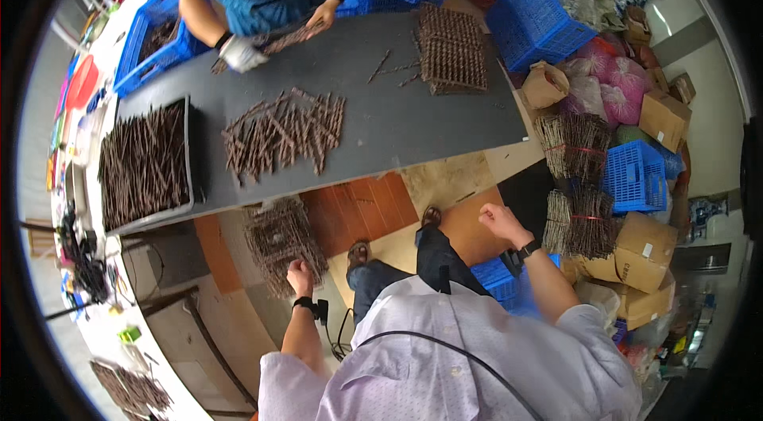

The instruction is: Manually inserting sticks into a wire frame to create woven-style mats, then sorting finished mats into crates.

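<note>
Wearer's left hand [300, 278]: fingers folded in, low over the floor, near a flat bundle of brown twisted sticks [274, 234]; cannot tell whether it pinches anything or touches the bundle. Wearer's right hand [501, 222]: loosely closed, nothing seen in it, held apart from the upright red-banded bundles of thin brown sticks [584, 218] to its right.

Across the dark grey bench [373, 123], a co-worker's white-gloved hand [242, 54] and bare hand [322, 16] grip brown twisted sticks between them. On the bench: loose pile of short brown twisted sticks [286, 135], stacked block of the same at far right [453, 48].

Containers: shallow black tray [190, 163], left end of bench, filled with brown sticks. Blue plastic lattice crate [163, 62] beyond it, brown sticks inside. Tilted blue plastic crate [532, 20], upper right, clear plastic in its mouth.
</note>
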`<action>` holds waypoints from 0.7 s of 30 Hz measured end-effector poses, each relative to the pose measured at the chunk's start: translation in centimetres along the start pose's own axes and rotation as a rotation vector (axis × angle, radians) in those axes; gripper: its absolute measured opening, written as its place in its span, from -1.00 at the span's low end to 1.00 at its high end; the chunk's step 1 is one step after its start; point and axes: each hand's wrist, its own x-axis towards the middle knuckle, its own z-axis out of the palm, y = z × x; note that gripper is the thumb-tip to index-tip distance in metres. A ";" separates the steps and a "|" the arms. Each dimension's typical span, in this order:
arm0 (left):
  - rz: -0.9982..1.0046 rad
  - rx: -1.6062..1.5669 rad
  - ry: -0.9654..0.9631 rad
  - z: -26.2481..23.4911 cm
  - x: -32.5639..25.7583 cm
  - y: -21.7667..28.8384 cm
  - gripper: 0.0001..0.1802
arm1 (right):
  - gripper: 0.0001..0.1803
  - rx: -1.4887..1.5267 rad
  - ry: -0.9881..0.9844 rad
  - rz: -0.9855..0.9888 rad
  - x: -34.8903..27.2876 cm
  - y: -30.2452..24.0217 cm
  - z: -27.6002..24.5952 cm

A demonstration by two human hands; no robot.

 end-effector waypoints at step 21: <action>0.401 0.348 -0.129 36.3 11.7 63.3 0.02 | -0.55 0.557 0.011 0.137 46.3 6.9 -21.2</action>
